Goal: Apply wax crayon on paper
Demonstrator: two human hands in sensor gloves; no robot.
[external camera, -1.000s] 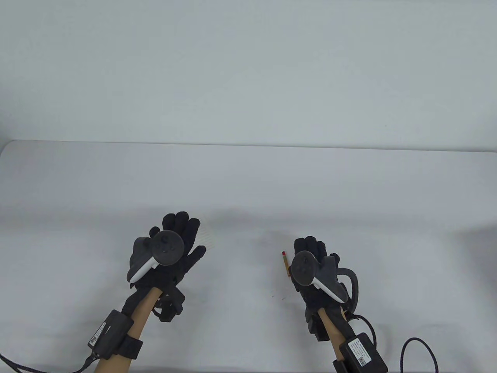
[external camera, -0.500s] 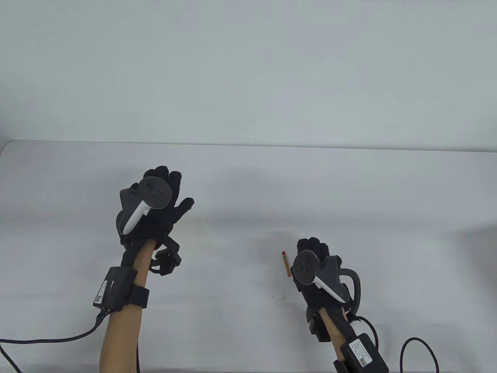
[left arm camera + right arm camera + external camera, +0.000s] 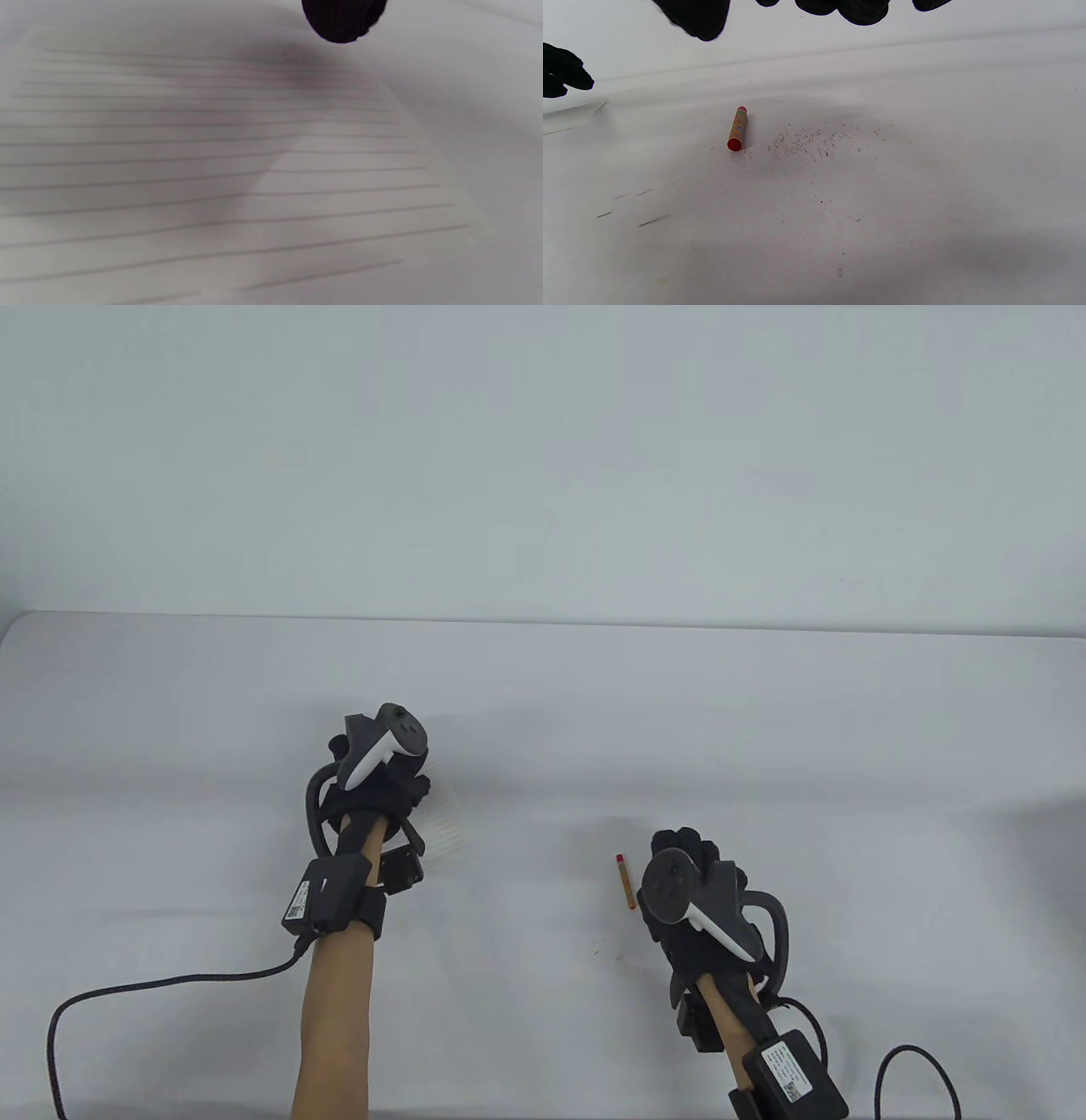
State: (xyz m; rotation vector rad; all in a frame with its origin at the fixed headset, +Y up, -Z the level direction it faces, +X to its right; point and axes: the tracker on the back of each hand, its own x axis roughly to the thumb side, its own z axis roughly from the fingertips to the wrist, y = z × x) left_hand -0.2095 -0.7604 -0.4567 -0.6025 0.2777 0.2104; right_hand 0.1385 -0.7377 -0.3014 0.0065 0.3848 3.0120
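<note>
Hovering left hand [image 3: 373,780] tilts over paper [image 3: 445,827].

white labels on the wrist boxes [image 3: 316,897], crayon wrapper [image 3: 737,128], print too small to read

The table view looks down and forward from above the near edge of the table [image 3: 764,712]; both forearms enter at the bottom of the frame and a wall fills the upper third. The left wrist view sits very close over the lined paper [image 3: 220,169], which nearly fills it. The right wrist view looks from low, along the tabletop toward the crayon [image 3: 737,128], left of centre. Paper [image 3: 445,827] and crayon [image 3: 625,882] also appear in the table view.
</note>
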